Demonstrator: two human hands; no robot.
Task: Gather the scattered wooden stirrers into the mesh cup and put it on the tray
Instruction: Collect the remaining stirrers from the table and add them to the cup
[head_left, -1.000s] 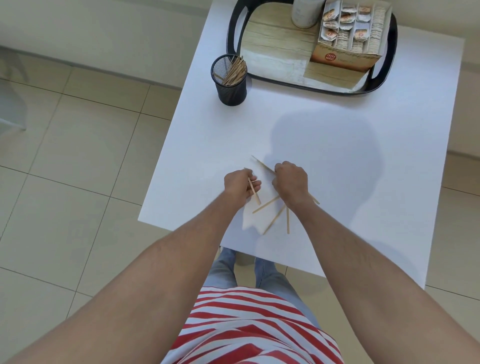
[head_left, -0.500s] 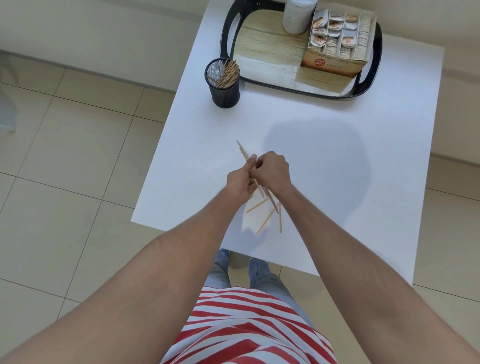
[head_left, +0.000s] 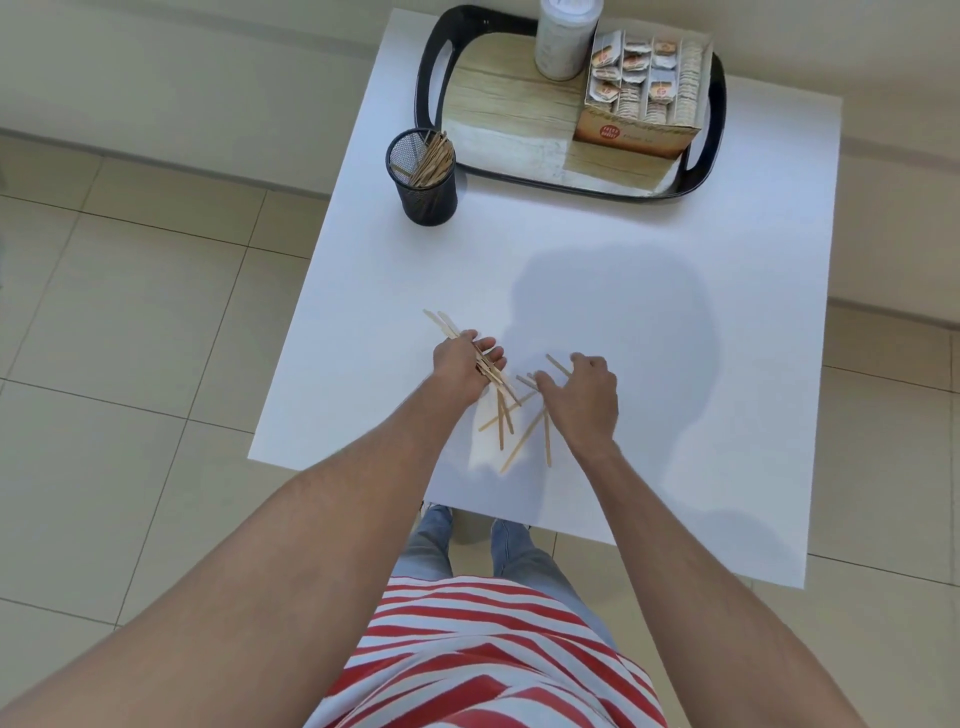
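A black mesh cup (head_left: 423, 179) with several wooden stirrers in it stands on the white table (head_left: 727, 322), just left of the black-rimmed tray (head_left: 431, 78). My left hand (head_left: 467, 364) grips a small bundle of stirrers (head_left: 441, 325) that sticks out toward the far left. More loose stirrers (head_left: 519, 441) lie fanned on the table near its front edge, between my hands. My right hand (head_left: 584, 397) rests over them with fingers spread, its fingertips touching a stirrer.
On the tray stand a white cylindrical container (head_left: 563, 36) and a cardboard box of sachets (head_left: 641, 93). The tray's left half shows bare wood-pattern surface. Beige tiled floor (head_left: 130, 312) surrounds the table.
My hands have parted: the left now keeps the gathered stirrers, the right has moved right and opened over the loose ones. The camera has tilted, so the table sits lower in view.
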